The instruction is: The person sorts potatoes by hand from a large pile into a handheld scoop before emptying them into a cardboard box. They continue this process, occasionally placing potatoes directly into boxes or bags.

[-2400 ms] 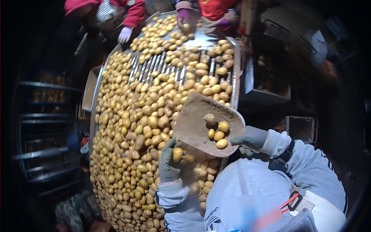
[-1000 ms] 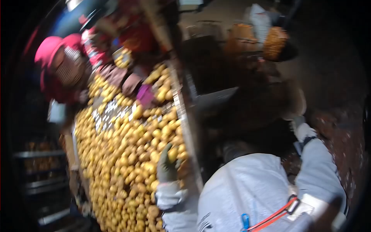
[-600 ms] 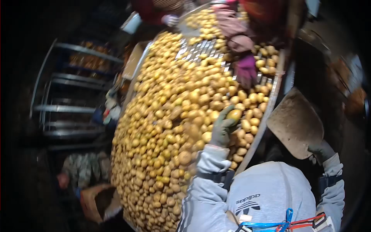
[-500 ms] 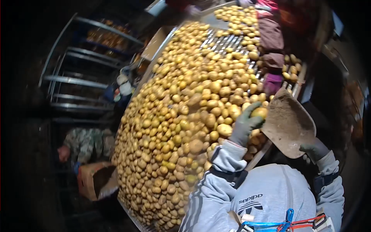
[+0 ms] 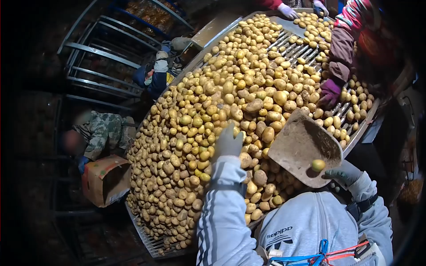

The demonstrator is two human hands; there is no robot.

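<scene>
My left hand (image 5: 228, 142), in a grey glove, lies on the heap of potatoes (image 5: 177, 146) near its middle; its fingertips are among the potatoes, and whether they grip one is hidden. My right hand (image 5: 344, 174), also gloved, holds the near edge of a dirty scoop-shaped pan (image 5: 304, 144) at the right of the heap. A single potato (image 5: 318, 165) lies in the pan close to my right fingers.
A co-worker's purple-gloved hand (image 5: 329, 94) reaches onto the slatted table (image 5: 350, 146). Another person's gloved hands (image 5: 288, 11) are at the far end. At the left, a person in camouflage (image 5: 104, 133) stands by a cardboard box (image 5: 104, 179). Metal racks (image 5: 106, 55) stand behind.
My left hand has moved left, away from the pan and onto the middle of the heap. A potato now lies in the pan, which was empty. The camera view has shifted.
</scene>
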